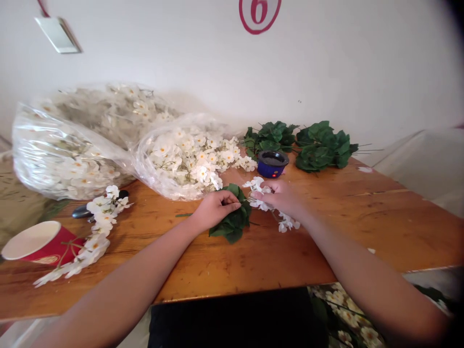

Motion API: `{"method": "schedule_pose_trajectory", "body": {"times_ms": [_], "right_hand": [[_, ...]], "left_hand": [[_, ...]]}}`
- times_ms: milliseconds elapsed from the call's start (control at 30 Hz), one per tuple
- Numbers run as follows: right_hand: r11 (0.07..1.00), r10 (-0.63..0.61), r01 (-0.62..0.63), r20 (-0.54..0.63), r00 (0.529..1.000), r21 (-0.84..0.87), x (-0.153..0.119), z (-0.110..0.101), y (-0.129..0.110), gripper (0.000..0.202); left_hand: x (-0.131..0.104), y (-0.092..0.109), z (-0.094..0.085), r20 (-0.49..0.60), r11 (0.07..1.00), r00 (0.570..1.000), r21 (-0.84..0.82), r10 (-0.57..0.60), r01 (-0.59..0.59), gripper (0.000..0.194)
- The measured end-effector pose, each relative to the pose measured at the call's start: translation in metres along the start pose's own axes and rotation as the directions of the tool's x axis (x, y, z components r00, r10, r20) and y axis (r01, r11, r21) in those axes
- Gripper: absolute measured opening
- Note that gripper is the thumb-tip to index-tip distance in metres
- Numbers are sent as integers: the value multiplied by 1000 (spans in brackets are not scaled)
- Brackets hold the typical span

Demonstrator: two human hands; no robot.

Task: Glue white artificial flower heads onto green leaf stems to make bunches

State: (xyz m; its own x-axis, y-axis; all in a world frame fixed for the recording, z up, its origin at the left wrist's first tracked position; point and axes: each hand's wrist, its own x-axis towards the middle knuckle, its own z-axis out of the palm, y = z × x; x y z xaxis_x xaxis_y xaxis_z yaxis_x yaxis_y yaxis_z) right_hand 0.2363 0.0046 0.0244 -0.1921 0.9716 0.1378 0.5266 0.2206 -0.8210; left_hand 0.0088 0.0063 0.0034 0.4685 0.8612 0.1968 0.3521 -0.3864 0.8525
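Both hands meet over the wooden table (203, 270). My left hand (216, 208) is closed in a pinch at the top of a bunch of artificial green leaves (234, 224), which lies partly under the fingers. My right hand (277, 195), just to the right, pinches a spray of white artificial flowers (256, 186) with yellow centres. Part of that spray hangs below the right hand toward the tabletop. A thin stem runs between the two hands; where it joins the leaves is hidden by my left fingers.
A clear plastic bag (72, 140) full of white flowers fills the back left. Behind my hands stand a blue round container (272, 165) and green leaf bunches (321, 147). At left, a flower spray (96, 241) lies against a tilted red paper cup (36, 241).
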Motion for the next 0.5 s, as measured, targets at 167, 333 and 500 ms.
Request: {"method": "schedule_pose_trajectory", "body": {"times_ms": [167, 333, 500], "right_hand": [[988, -141, 152, -288, 947, 16, 3, -1, -4, 37], [913, -340, 267, -214, 916, -308, 30, 1, -23, 25], [920, -125, 135, 50, 991, -368, 89, 12, -43, 30]], "left_hand": [[0, -9, 0, -10, 1000, 1000, 2, 18, -18, 16], [3, -20, -2, 12, 992, 999, -125, -32, 33, 21], [4, -21, -4, -13, 991, 1000, -135, -18, 16, 17]]}}
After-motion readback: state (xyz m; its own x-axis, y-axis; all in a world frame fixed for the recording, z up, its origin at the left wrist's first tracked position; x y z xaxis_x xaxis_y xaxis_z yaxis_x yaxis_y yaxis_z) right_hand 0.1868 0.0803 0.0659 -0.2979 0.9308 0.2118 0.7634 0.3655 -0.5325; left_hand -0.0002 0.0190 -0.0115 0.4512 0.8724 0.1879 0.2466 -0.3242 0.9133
